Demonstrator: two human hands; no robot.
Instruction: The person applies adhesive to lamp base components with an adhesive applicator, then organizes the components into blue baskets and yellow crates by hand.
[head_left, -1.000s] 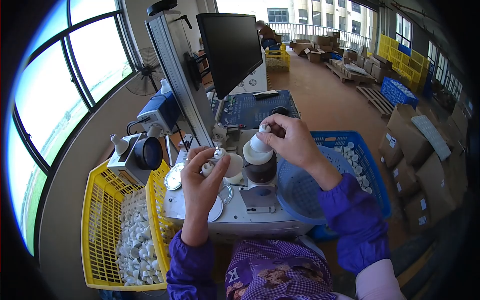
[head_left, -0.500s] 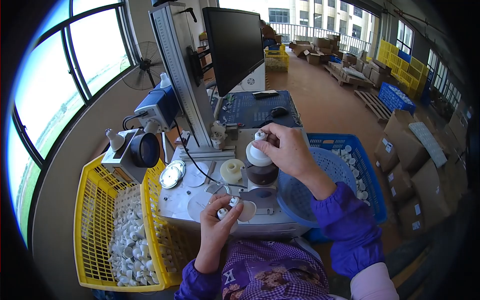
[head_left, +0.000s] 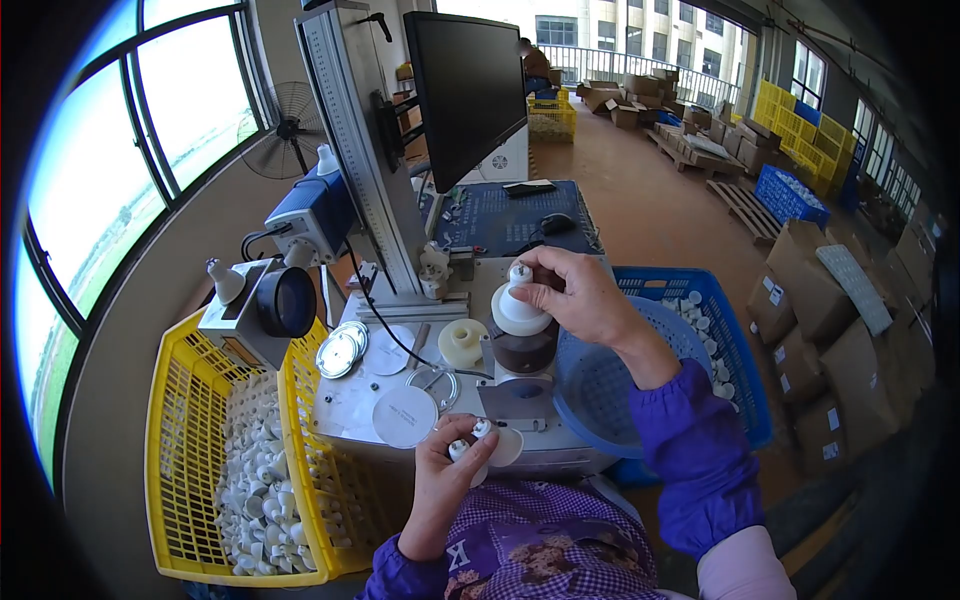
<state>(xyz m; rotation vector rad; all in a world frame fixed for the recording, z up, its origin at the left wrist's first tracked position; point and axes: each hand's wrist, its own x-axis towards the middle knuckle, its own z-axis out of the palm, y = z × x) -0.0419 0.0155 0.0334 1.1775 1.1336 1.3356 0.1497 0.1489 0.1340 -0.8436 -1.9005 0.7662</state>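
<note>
My right hand [head_left: 590, 305] pinches the narrow neck of a white plastic bulb housing [head_left: 518, 308]. That housing stands upright, wide end down, on a dark round fixture [head_left: 525, 352]. Closer to my body, my left hand [head_left: 438, 485] is closed around two more white bulb housings [head_left: 460, 450], their small metal-tipped ends upward. A laser-marking-type head with a dark round lens [head_left: 288, 302] sits left of the fixture, and another white housing [head_left: 226, 282] stands on it. Beside the fixture lies a cream-coloured ring part [head_left: 462, 343].
A yellow crate [head_left: 300, 470] full of white housings is at left. At right, a blue perforated basin [head_left: 580, 400] rests by a blue crate [head_left: 745, 340] with more housings. Metal discs [head_left: 342, 350] lie on the bench; a monitor [head_left: 467, 95] stands behind. Cardboard boxes [head_left: 835, 360] are far right.
My left hand has moved slightly right and down with its two bulb housings. My right hand stays on the housing at the fixture, with little visible shift.
</note>
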